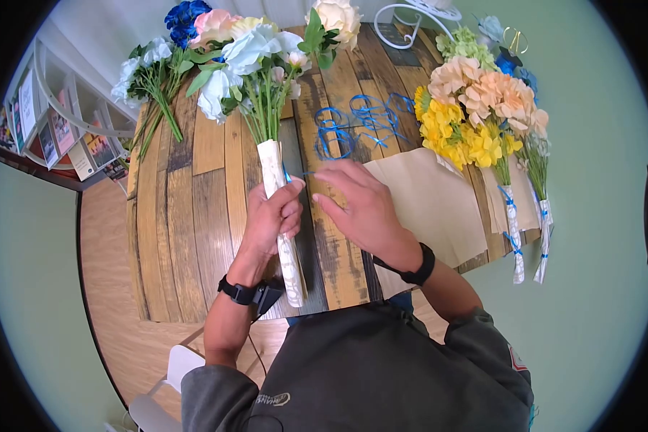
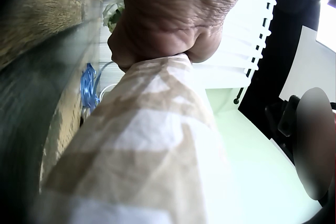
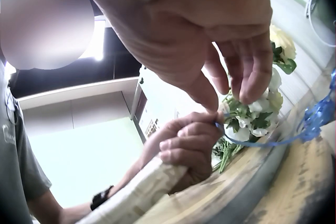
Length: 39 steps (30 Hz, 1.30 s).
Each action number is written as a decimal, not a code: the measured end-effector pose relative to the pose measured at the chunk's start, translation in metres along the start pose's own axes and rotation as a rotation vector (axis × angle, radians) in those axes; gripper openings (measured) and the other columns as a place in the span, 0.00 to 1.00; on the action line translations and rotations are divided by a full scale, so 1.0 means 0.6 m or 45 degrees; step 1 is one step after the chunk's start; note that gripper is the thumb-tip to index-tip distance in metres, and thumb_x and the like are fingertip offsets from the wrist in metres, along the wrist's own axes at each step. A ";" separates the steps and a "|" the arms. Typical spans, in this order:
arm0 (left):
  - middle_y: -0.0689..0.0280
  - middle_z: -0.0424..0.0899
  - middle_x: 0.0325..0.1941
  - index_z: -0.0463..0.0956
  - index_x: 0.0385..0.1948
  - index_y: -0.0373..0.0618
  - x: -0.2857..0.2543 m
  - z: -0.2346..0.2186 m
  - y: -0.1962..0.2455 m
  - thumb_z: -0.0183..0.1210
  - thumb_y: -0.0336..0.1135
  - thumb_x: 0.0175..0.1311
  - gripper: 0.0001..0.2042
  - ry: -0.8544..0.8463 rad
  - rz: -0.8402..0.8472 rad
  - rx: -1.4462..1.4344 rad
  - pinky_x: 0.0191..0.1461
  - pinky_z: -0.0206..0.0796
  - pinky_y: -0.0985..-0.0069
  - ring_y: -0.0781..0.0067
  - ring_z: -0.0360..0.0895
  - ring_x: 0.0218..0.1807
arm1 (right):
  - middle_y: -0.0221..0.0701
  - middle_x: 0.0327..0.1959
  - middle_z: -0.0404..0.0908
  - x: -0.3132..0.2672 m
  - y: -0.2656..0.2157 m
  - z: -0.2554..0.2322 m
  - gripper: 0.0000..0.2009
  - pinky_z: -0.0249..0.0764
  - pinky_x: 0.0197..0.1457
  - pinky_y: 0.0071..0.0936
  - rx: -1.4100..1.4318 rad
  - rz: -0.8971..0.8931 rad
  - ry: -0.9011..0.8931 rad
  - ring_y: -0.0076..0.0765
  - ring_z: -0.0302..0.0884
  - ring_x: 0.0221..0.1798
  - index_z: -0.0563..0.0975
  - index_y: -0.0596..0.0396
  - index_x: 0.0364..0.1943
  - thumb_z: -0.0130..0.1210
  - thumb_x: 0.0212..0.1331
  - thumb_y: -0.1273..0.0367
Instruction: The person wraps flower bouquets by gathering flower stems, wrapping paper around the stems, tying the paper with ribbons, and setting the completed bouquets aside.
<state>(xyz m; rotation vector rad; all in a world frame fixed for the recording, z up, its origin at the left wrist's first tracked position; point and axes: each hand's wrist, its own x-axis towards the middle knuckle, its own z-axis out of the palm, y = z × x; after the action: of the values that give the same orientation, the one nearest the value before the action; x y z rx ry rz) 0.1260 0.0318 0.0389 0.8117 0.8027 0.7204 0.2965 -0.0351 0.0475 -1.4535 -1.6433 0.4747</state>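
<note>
Bright, even daylight falls on the wooden table (image 1: 194, 216), with soft shadows; the head view bends strongly toward its dark round edge. Both wrist views blur close up (backlit by a white window glare).

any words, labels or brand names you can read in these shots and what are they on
Nothing here reads clearly.
Logo on the back of the grey shirt: an oval mark with letters, too small and warped to read.
Patch on the shirt's right sleeve: too small to read.
Booklets on the shelf at far left: covers have print, too blurred to read.
Patterned paper wrap held in the left hand: a printed pattern, no legible words.
</note>
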 end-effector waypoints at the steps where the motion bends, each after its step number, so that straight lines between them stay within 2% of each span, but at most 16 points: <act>1: 0.76 0.61 0.13 0.72 0.36 0.42 -0.001 0.001 0.001 0.56 0.33 0.70 0.05 -0.004 -0.002 0.007 0.12 0.51 0.83 0.86 0.56 0.10 | 0.38 0.50 0.80 0.007 0.012 0.007 0.17 0.74 0.53 0.41 -0.058 -0.151 0.058 0.50 0.78 0.48 0.78 0.58 0.47 0.65 0.51 0.72; 2: 0.76 0.61 0.13 0.73 0.36 0.42 -0.002 0.002 0.002 0.56 0.32 0.70 0.05 -0.005 -0.006 -0.003 0.11 0.50 0.83 0.86 0.56 0.09 | 0.39 0.52 0.79 0.012 0.022 0.014 0.18 0.73 0.55 0.40 -0.116 -0.302 0.117 0.50 0.77 0.51 0.77 0.59 0.47 0.65 0.51 0.74; 5: 0.76 0.61 0.13 0.73 0.36 0.41 -0.002 -0.002 0.002 0.55 0.32 0.70 0.05 -0.045 -0.020 -0.072 0.10 0.50 0.83 0.86 0.56 0.09 | 0.41 0.51 0.78 0.013 0.047 0.041 0.18 0.71 0.60 0.40 0.084 -0.275 0.030 0.50 0.74 0.55 0.77 0.61 0.47 0.64 0.50 0.75; 12: 0.77 0.61 0.13 0.74 0.35 0.40 0.005 -0.017 0.000 0.55 0.31 0.70 0.05 -0.211 -0.082 -0.391 0.08 0.51 0.84 0.87 0.56 0.08 | 0.38 0.48 0.80 0.015 0.055 0.052 0.14 0.71 0.60 0.40 0.039 -0.334 0.049 0.49 0.77 0.51 0.79 0.59 0.43 0.64 0.52 0.75; 15: 0.77 0.61 0.13 0.74 0.36 0.40 0.006 -0.018 0.002 0.55 0.30 0.70 0.04 -0.189 -0.091 -0.431 0.08 0.51 0.84 0.87 0.56 0.08 | 0.36 0.47 0.81 0.018 0.049 0.049 0.12 0.71 0.61 0.40 0.068 -0.377 0.075 0.47 0.78 0.50 0.79 0.58 0.41 0.65 0.52 0.74; 18: 0.77 0.62 0.13 0.74 0.36 0.40 0.005 -0.021 0.003 0.55 0.30 0.70 0.04 -0.208 -0.084 -0.460 0.07 0.51 0.84 0.87 0.56 0.08 | 0.36 0.47 0.81 0.024 0.025 0.046 0.12 0.70 0.62 0.39 0.140 -0.306 0.178 0.46 0.78 0.51 0.80 0.57 0.41 0.65 0.51 0.75; 21: 0.77 0.62 0.13 0.74 0.36 0.40 0.004 -0.022 0.006 0.54 0.30 0.70 0.04 -0.238 -0.080 -0.498 0.07 0.51 0.84 0.87 0.56 0.07 | 0.36 0.48 0.81 0.033 0.014 0.053 0.12 0.71 0.59 0.38 0.191 -0.256 0.263 0.44 0.78 0.51 0.80 0.57 0.40 0.65 0.51 0.76; 23: 0.77 0.62 0.13 0.74 0.35 0.40 0.004 -0.024 0.010 0.54 0.30 0.70 0.04 -0.247 -0.091 -0.516 0.07 0.51 0.84 0.87 0.56 0.07 | 0.36 0.45 0.81 0.038 0.026 0.059 0.12 0.72 0.56 0.38 0.191 -0.401 0.152 0.45 0.78 0.50 0.79 0.58 0.41 0.65 0.50 0.76; 24: 0.77 0.62 0.13 0.74 0.35 0.40 0.004 -0.024 0.011 0.54 0.30 0.71 0.04 -0.254 -0.096 -0.538 0.07 0.51 0.84 0.87 0.56 0.07 | 0.36 0.45 0.81 0.037 0.030 0.062 0.12 0.72 0.56 0.38 0.186 -0.400 0.146 0.45 0.78 0.50 0.79 0.58 0.41 0.65 0.50 0.76; 26: 0.77 0.62 0.13 0.74 0.35 0.41 0.004 -0.029 0.012 0.54 0.30 0.71 0.04 -0.278 -0.089 -0.570 0.08 0.51 0.84 0.87 0.56 0.08 | 0.36 0.39 0.82 0.036 0.033 0.063 0.11 0.75 0.47 0.35 0.256 -0.309 0.079 0.41 0.80 0.42 0.80 0.60 0.41 0.65 0.52 0.77; 27: 0.77 0.62 0.13 0.73 0.35 0.41 0.005 -0.032 0.014 0.54 0.30 0.71 0.04 -0.303 -0.083 -0.585 0.08 0.51 0.84 0.88 0.57 0.08 | 0.36 0.39 0.82 0.036 0.031 0.062 0.11 0.75 0.47 0.35 0.253 -0.324 0.053 0.41 0.80 0.42 0.80 0.60 0.41 0.65 0.52 0.77; 29: 0.77 0.62 0.13 0.73 0.35 0.41 0.005 -0.033 0.014 0.54 0.31 0.71 0.04 -0.277 -0.075 -0.584 0.08 0.51 0.84 0.88 0.57 0.08 | 0.35 0.34 0.82 0.030 0.025 0.063 0.09 0.76 0.40 0.28 0.353 -0.154 0.037 0.36 0.81 0.35 0.80 0.60 0.40 0.64 0.54 0.78; 30: 0.78 0.62 0.14 0.73 0.35 0.42 0.005 -0.032 0.015 0.54 0.31 0.71 0.05 -0.262 -0.082 -0.569 0.08 0.51 0.85 0.88 0.57 0.08 | 0.35 0.34 0.82 0.030 0.024 0.064 0.09 0.76 0.40 0.28 0.350 -0.160 0.024 0.36 0.81 0.35 0.80 0.60 0.40 0.64 0.54 0.78; 32: 0.78 0.62 0.14 0.73 0.35 0.42 0.005 -0.031 0.015 0.54 0.31 0.71 0.05 -0.250 -0.074 -0.563 0.09 0.51 0.85 0.88 0.57 0.08 | 0.34 0.33 0.82 0.030 0.023 0.064 0.07 0.73 0.33 0.24 0.337 -0.153 0.135 0.30 0.79 0.29 0.81 0.60 0.39 0.63 0.57 0.78; 36: 0.78 0.62 0.14 0.72 0.35 0.43 0.006 -0.032 0.012 0.55 0.32 0.71 0.05 -0.240 -0.067 -0.547 0.09 0.51 0.84 0.88 0.57 0.08 | 0.34 0.32 0.81 0.028 0.013 0.047 0.07 0.71 0.29 0.26 0.176 -0.127 0.136 0.29 0.78 0.27 0.81 0.59 0.39 0.63 0.57 0.77; 39: 0.77 0.61 0.13 0.72 0.35 0.43 0.005 -0.029 0.016 0.55 0.31 0.70 0.04 -0.203 -0.067 -0.510 0.09 0.51 0.84 0.88 0.56 0.08 | 0.33 0.30 0.79 0.031 0.013 0.044 0.07 0.69 0.26 0.27 0.051 -0.266 0.183 0.31 0.76 0.24 0.81 0.59 0.39 0.64 0.57 0.77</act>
<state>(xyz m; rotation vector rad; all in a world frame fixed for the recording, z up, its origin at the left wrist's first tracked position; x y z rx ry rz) 0.1105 0.0446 0.0380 0.4766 0.5109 0.7294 0.2812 -0.0090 0.0334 -1.2407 -1.6384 0.2775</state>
